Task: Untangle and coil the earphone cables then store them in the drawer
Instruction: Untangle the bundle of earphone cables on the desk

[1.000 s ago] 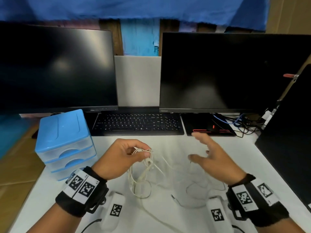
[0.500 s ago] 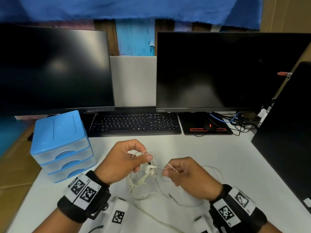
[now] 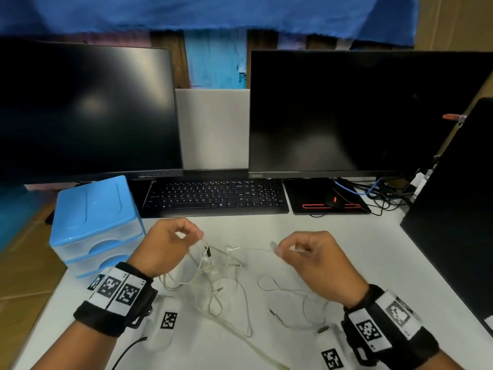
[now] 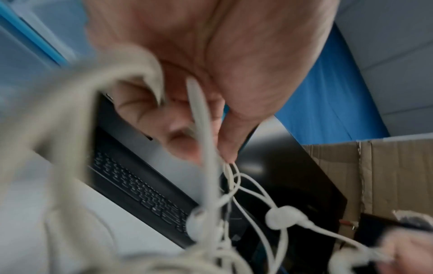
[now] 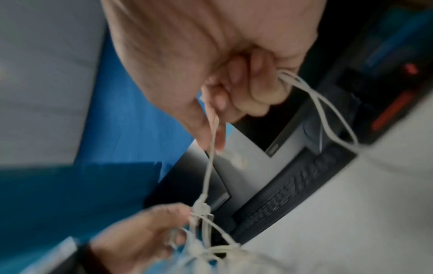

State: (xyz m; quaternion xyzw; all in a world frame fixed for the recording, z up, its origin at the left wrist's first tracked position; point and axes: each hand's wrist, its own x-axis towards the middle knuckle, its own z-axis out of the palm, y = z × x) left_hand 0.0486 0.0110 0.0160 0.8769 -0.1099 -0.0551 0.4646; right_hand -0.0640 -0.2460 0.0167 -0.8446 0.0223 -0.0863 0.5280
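Pinching opposite parts of the white earphone cables [image 3: 213, 265], the left hand [image 3: 166, 247] and right hand [image 3: 310, 259] are held apart above the desk [image 3: 346, 249], one strand drawn taut between them. Untangling is judged to be the step in hand; next, the knot at 3 o'clock from the left hand must be loosened. Slack loops are spread toward 6 o'clock. The blue drawer unit [image 3: 96, 222] is seen closed at 9 o'clock. Crossings are blurred in both wrist views.
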